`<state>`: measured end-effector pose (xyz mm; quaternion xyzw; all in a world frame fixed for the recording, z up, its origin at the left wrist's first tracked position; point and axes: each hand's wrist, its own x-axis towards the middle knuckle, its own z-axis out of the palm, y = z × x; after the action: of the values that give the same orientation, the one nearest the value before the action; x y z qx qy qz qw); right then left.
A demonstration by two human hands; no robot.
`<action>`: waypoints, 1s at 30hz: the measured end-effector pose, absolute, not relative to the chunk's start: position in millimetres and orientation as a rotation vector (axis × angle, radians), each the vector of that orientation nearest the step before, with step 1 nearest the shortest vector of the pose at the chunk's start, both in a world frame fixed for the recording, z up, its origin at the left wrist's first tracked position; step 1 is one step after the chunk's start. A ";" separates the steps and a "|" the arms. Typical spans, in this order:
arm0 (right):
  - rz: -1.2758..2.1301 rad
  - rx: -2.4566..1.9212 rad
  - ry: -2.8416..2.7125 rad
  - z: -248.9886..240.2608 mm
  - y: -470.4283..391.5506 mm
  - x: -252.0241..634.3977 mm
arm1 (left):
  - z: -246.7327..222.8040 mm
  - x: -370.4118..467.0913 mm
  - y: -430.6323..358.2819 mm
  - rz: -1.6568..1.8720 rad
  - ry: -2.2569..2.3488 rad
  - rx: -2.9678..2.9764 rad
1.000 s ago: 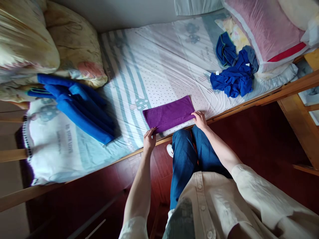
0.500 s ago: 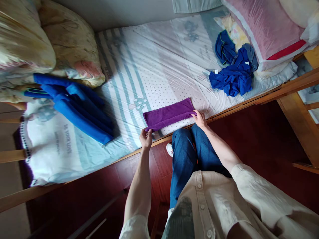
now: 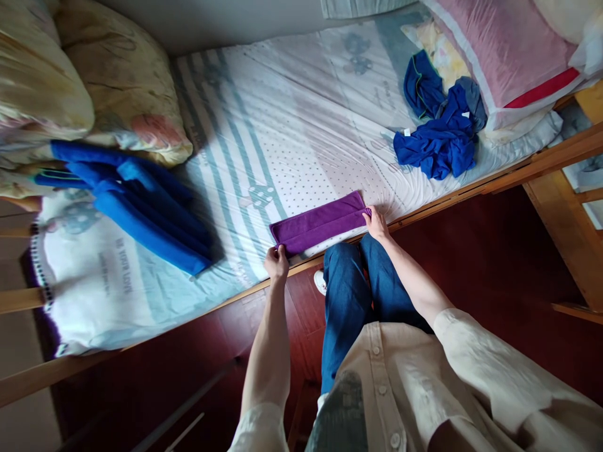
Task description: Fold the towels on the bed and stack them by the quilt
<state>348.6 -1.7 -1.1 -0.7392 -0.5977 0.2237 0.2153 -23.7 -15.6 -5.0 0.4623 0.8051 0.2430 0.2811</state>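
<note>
A purple towel (image 3: 321, 221), folded into a long narrow strip, lies on the bed (image 3: 311, 138) close to its front edge. My left hand (image 3: 277, 262) pinches its near left corner between thumb and fingers. At the opposite end, my right hand (image 3: 375, 223) grips the near right corner in the same way. A fold line runs along the strip between both hands. The parts of the towel inside my fingers are hidden.
Blue folded cloths (image 3: 146, 207) lie to the left, by a yellowish quilt (image 3: 127, 81). A crumpled blue cloth pile (image 3: 440, 141) sits at right, near a pink pillow (image 3: 513, 50). A wooden bed rail (image 3: 499, 179) runs along the front edge.
The near edge of the towel, held by both hands, has been folded over slightly farther, and the strip looks narrower. The view has shifted a little.
</note>
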 end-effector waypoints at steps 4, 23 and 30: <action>0.624 -2.079 -1.680 -2.5 -0.7 347.9 | -5.2 -20.9 -15.4 0.608 2.193 1.261; 0.564 -2.178 -1.628 -3.4 -1.1 346.7 | -14.4 -22.1 -8.0 0.609 2.185 1.293; 0.535 -2.220 -1.637 0.6 -2.4 346.6 | -11.6 -8.5 -20.4 0.662 2.250 1.282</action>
<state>346.6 -2.4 0.6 -0.7792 -0.5747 0.1877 0.1652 -8.5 -20.4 -11.6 0.4664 0.8188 0.2411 0.2321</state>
